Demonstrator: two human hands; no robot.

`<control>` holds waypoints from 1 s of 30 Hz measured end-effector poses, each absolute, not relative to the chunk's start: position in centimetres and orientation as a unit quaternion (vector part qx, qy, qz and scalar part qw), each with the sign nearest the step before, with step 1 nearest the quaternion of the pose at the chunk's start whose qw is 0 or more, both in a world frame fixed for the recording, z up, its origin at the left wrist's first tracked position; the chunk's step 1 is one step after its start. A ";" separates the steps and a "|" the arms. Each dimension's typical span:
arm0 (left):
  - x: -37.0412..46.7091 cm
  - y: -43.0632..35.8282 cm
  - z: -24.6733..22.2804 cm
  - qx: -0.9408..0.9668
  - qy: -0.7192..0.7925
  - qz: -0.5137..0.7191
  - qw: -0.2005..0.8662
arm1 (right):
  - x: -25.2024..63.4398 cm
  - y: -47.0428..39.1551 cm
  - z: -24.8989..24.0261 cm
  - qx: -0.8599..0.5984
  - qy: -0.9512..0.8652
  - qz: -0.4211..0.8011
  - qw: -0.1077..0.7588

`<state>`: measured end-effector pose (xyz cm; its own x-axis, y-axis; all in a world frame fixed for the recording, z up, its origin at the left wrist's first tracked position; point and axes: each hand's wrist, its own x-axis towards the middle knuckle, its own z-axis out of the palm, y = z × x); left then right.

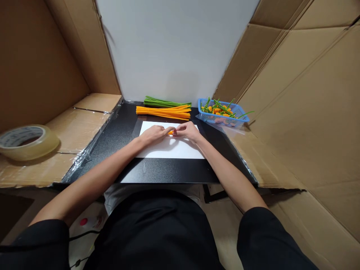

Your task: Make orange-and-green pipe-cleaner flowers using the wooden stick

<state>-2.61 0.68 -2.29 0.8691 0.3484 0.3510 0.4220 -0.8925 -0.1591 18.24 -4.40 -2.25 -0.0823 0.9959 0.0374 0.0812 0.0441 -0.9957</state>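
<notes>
My left hand (155, 134) and my right hand (188, 131) meet over a white sheet of paper (171, 150). Between their fingertips shows a short bit of an orange pipe cleaner (170, 132), gripped from both sides; the fingers hide the rest of it. Just beyond the paper lies a bundle of orange pipe cleaners (163, 111). Behind that bundle is another of green pipe cleaners (165, 102), lying roughly parallel to it.
A blue plastic basket (206, 117) at the back right holds several small orange pieces with green stems. Everything sits on a black table (157, 170) between cardboard walls (303, 112). On the cardboard ledge at left is a roll of clear tape (46, 144).
</notes>
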 end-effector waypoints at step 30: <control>-3.7 1.7 -2.2 -0.944 -0.241 -0.219 0.059 | 18.5 -2.9 -2.4 -0.462 -0.618 0.412 0.485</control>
<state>-3.68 1.71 -2.19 0.7881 0.4289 0.4416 0.4805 -0.8770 -0.0057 18.52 -2.86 -2.40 -0.1025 0.9706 0.2176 0.1716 0.2327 -0.9573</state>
